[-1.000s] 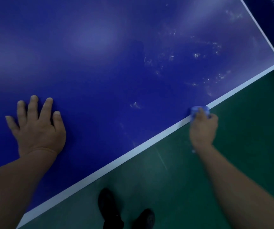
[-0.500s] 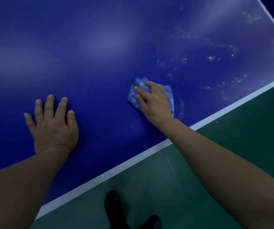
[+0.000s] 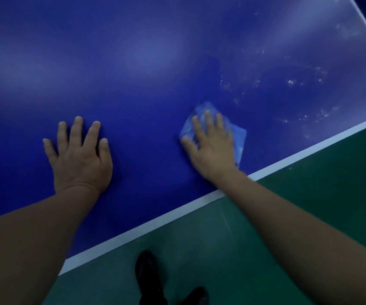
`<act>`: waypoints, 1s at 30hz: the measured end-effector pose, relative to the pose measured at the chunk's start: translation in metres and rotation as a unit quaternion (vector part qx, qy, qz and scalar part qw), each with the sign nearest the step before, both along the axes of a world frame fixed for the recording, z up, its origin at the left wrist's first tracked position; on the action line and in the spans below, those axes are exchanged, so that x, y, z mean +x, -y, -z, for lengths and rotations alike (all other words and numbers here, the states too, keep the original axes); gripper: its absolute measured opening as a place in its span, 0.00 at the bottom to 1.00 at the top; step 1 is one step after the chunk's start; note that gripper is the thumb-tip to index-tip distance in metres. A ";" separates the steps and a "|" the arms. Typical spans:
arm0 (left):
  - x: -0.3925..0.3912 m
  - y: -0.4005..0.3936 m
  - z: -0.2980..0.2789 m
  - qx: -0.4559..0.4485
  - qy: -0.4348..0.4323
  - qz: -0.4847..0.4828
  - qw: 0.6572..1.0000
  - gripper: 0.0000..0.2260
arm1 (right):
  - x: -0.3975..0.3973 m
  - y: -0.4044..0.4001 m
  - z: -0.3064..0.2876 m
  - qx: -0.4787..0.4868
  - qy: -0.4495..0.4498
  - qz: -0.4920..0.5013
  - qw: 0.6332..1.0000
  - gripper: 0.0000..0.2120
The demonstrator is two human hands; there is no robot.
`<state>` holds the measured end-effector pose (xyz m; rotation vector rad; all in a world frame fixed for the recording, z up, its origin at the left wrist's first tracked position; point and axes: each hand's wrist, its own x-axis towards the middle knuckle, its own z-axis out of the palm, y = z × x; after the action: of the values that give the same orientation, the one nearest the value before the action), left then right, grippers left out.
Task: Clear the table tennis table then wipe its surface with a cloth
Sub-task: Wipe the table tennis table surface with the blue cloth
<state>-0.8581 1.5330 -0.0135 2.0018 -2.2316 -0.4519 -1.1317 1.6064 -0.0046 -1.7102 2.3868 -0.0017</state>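
The right hand (image 3: 210,148) lies flat, fingers straight and spread, pressing down on a crumpled light-blue cloth (image 3: 238,137) that sits on the dark blue table tennis table (image 3: 155,62). The cloth shows beyond the fingertips and along the hand's right side, while the palm covers its middle. It lies near the table's white edge stripe (image 3: 155,222), which runs diagonally from lower left to upper right, and the right wrist crosses that stripe. The hand looks slightly blurred.

The left hand (image 3: 79,158) rests palm down on the bare blue surface well to the left of the cloth, its fingers straight and fanned out, holding nothing. Its forearm reaches in from the lower left corner.

Whitish smears and specks (image 3: 292,82) dot the table surface up and to the right of the cloth, toward the far corner. Soft pale reflections spread across the upper part of the tabletop.

Beyond the stripe is a dark green floor (image 3: 321,194), and two black shoes (image 3: 146,274) stand on it at the bottom of the view.
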 end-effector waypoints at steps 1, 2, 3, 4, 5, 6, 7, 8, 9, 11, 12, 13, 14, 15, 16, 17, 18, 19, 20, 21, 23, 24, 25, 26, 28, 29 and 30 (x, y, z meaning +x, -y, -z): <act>0.000 0.000 0.000 0.000 0.001 0.000 1.000 0.23 | 0.024 -0.014 0.002 -0.008 0.009 -0.063 0.998 0.35; 0.000 0.000 0.000 0.001 0.001 0.001 1.000 0.23 | 0.043 -0.034 0.003 -0.012 0.014 -0.135 0.991 0.34; 0.000 0.000 0.000 0.001 0.001 0.002 1.000 0.23 | 0.051 -0.056 0.002 -0.014 0.012 -0.196 0.980 0.32; 0.001 0.000 0.000 0.001 0.001 0.003 1.000 0.23 | 0.044 -0.073 0.001 -0.021 0.002 -0.240 0.971 0.30; 0.001 0.001 0.000 0.001 0.001 0.003 1.000 0.23 | 0.026 -0.081 -0.001 -0.037 0.001 -0.262 0.964 0.27; 0.001 0.000 0.000 0.002 0.001 0.004 1.000 0.23 | -0.001 -0.083 -0.002 -0.065 -0.008 -0.242 0.968 0.23; 0.000 0.000 -0.001 0.003 0.000 0.003 1.000 0.23 | -0.031 -0.081 -0.003 -0.084 -0.013 -0.166 0.982 0.20; -0.001 0.000 -0.001 0.003 -0.001 0.003 1.000 0.23 | -0.062 -0.076 -0.007 -0.090 -0.019 -0.049 0.995 0.18; -0.001 0.000 -0.002 0.003 -0.003 0.002 1.000 0.23 | -0.093 -0.071 -0.012 -0.068 -0.027 0.068 0.995 0.18; -0.002 -0.001 -0.003 0.005 -0.006 0.001 1.000 0.23 | -0.131 -0.068 -0.019 -0.039 -0.050 0.234 0.970 0.21; -0.002 -0.001 -0.003 0.005 -0.006 0.002 1.000 0.23 | -0.134 -0.065 -0.020 -0.038 -0.062 0.271 0.960 0.22; -0.001 0.000 -0.003 0.004 -0.005 0.003 1.000 0.23 | -0.125 -0.060 -0.019 -0.036 -0.064 0.285 0.956 0.23; 0.000 0.000 -0.003 0.003 -0.004 0.004 1.000 0.23 | -0.106 -0.055 -0.016 -0.028 -0.058 0.277 0.959 0.24; 0.000 0.000 -0.003 0.003 -0.003 0.004 1.000 0.23 | -0.081 -0.052 -0.012 -0.026 -0.051 0.236 0.970 0.26; 0.000 -0.001 -0.003 0.003 -0.002 0.005 1.000 0.23 | -0.053 -0.052 -0.005 -0.031 -0.041 0.159 0.986 0.26; 0.000 -0.001 -0.003 0.004 -0.001 0.004 1.000 0.23 | -0.024 -0.057 0.000 -0.028 -0.021 0.058 0.998 0.27; -0.001 -0.001 -0.004 0.005 -0.001 0.002 1.000 0.23 | 0.000 -0.065 0.003 -0.005 -0.005 -0.041 0.999 0.27; -0.002 -0.001 -0.003 0.006 -0.002 0.000 1.000 0.23 | 0.008 -0.071 0.003 0.017 -0.008 -0.120 0.993 0.26; -0.002 0.000 -0.003 0.007 -0.003 -0.001 1.000 0.23 | -0.002 -0.068 0.002 0.033 -0.013 -0.162 0.986 0.26; -0.001 0.000 -0.003 0.008 -0.003 0.000 1.000 0.23 | -0.021 -0.062 0.002 0.042 -0.024 -0.152 0.987 0.27; -0.001 0.000 -0.002 0.004 -0.006 0.000 1.000 0.23 | -0.068 -0.047 -0.004 0.049 -0.054 -0.038 0.997 0.29; -0.001 -0.001 -0.002 0.004 -0.008 -0.002 1.000 0.23 | -0.088 -0.040 -0.008 0.045 -0.067 0.003 0.997 0.29; -0.001 -0.001 -0.001 0.004 -0.010 -0.003 1.000 0.23 | -0.099 -0.036 -0.012 0.030 -0.078 0.022 0.996 0.29; -0.001 -0.002 -0.001 0.003 -0.011 -0.003 1.000 0.23 | -0.101 -0.033 -0.014 0.015 -0.086 0.024 0.996 0.30; -0.001 -0.001 -0.002 0.002 -0.011 -0.001 1.000 0.23 | -0.086 -0.024 -0.011 0.001 -0.089 0.033 0.996 0.30; -0.001 -0.001 -0.002 0.003 -0.010 0.000 1.000 0.23 | -0.072 -0.022 -0.006 0.001 -0.093 0.031 0.995 0.30; 0.000 -0.001 -0.002 0.004 -0.008 -0.001 1.000 0.23 | -0.056 -0.021 -0.001 0.002 -0.101 0.010 0.995 0.29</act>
<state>-0.8586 1.5337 -0.0119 1.9971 -2.2228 -0.4753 -1.1879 1.6269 -0.0033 -1.7618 2.5418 0.1804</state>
